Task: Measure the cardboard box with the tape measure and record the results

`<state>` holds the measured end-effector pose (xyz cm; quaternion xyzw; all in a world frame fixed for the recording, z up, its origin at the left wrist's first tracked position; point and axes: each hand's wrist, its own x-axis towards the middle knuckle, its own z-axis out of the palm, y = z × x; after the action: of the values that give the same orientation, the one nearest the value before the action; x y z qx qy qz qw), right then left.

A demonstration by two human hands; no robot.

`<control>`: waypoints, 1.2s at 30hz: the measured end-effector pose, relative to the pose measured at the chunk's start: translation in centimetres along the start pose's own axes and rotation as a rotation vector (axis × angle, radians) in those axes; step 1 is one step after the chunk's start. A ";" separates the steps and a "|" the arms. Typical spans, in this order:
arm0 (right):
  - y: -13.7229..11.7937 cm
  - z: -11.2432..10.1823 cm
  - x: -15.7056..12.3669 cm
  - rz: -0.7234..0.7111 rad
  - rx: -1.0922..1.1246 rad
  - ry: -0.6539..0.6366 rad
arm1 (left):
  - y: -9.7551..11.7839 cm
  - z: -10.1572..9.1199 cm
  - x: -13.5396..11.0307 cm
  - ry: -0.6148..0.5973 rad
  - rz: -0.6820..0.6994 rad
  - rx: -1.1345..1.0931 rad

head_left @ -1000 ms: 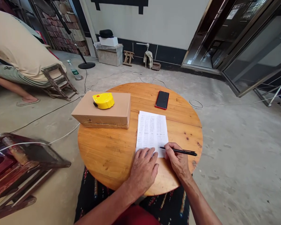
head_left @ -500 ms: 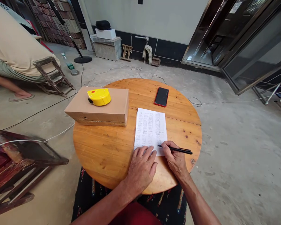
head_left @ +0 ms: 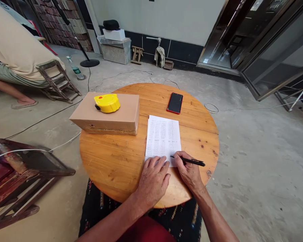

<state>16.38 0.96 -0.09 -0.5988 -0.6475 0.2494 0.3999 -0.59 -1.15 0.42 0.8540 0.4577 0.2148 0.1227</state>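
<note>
A white sheet of paper (head_left: 163,134) with columns of handwriting lies on the round wooden table (head_left: 111,168). My left hand (head_left: 154,179) rests flat across the paper's lower left edge, fingers spread. Pinched in my right hand (head_left: 189,171) is a black pen (head_left: 195,162), its tip at the lower right part of the sheet. Beyond the paper sits a phone (head_left: 175,103) with a red edge and dark screen. On the left of the table is a brown cardboard box (head_left: 111,126), and a yellow tape measure (head_left: 107,103) lies on top of it.
At the left, a person (head_left: 17,50) sits on a small wooden stool (head_left: 59,80). A water bottle (head_left: 76,69) and a black stand base (head_left: 90,63) are on the floor. A wooden chair (head_left: 22,181) stands at lower left. Cables cross the floor near an open door (head_left: 275,57).
The pen's rear end has shifted slightly to the left. Both hands otherwise stay in place, and the whole view has moved very slightly.
</note>
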 end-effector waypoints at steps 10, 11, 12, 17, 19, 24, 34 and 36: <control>0.2 -0.4 -0.3 0.032 0.064 0.047 | 0.0 -0.1 0.0 -0.008 -0.012 0.008; 0.2 -0.4 -0.4 0.043 0.079 0.057 | 0.1 -0.1 0.0 -0.012 -0.014 0.009; 0.3 -0.4 -0.4 0.052 0.090 0.063 | 0.1 -0.1 0.0 -0.015 -0.015 0.011; 0.2 -0.2 -0.4 0.064 0.105 0.062 | 0.1 -0.1 0.0 -0.022 -0.016 0.016; 0.0 -0.2 -0.3 0.060 0.097 0.062 | 0.1 -0.1 0.0 -0.022 -0.017 0.014; -0.1 -0.3 -0.3 0.048 0.068 0.059 | 0.2 -0.2 0.0 -0.024 -0.016 0.012; 0.1 -0.1 -0.4 0.010 0.030 0.040 | 0.2 -0.3 0.1 -0.026 -0.021 0.003; 0.0 -0.1 -0.3 0.005 0.023 0.037 | 0.1 -0.3 0.1 -0.026 -0.021 0.004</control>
<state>16.47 0.63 -0.15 -0.6003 -0.6356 0.2468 0.4180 -0.57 -1.12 0.76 0.8520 0.4656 0.2016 0.1291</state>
